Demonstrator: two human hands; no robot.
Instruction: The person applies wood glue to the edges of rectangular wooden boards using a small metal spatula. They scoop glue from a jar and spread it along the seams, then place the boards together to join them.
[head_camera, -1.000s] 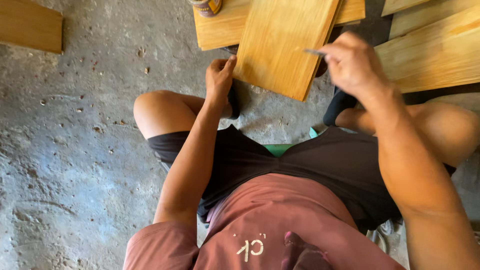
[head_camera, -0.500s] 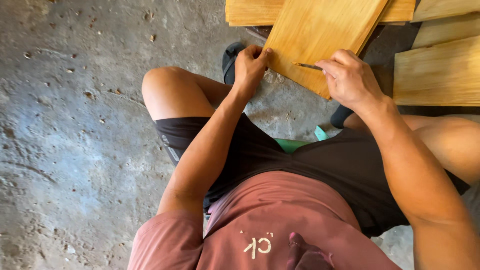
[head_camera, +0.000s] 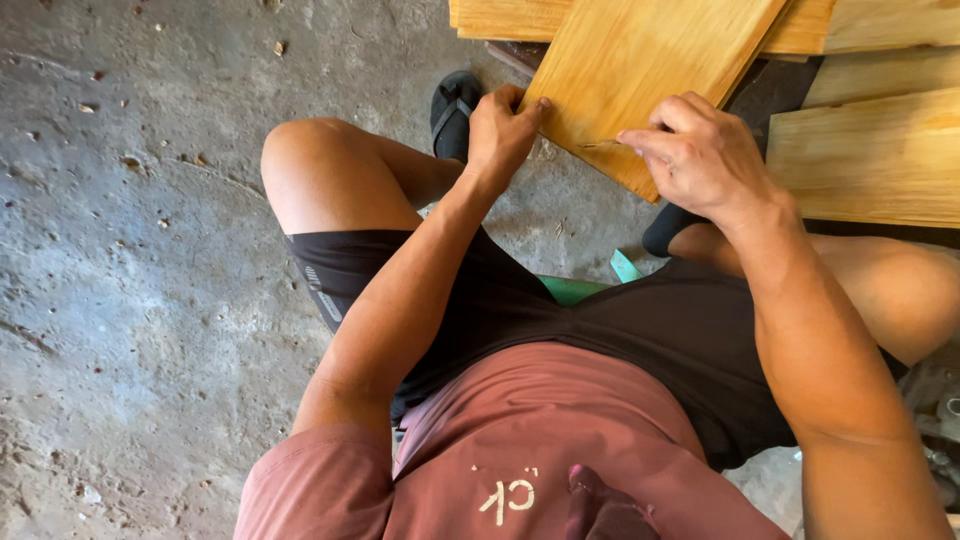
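Both hands (head_camera: 505, 130) (head_camera: 700, 155) grip the plank's (head_camera: 650, 70) near edge.

Maroon short-sleeved shirt (head_camera: 540, 440) with pale lettering, black shorts (head_camera: 620, 330), dark sandal (head_camera: 452, 105), bare arms and knees.

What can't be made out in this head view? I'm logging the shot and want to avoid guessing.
- The thin tool pinched in the right hand: only a sliver shows past the fingers, too small to identify.
- The yellow wooden board: its far end is cut off by the top edge.
- The green seat: mostly hidden beneath the black shorts.
- The left hand: its fingertips curl over the board's corner.
- The right foot: hidden behind the right hand.
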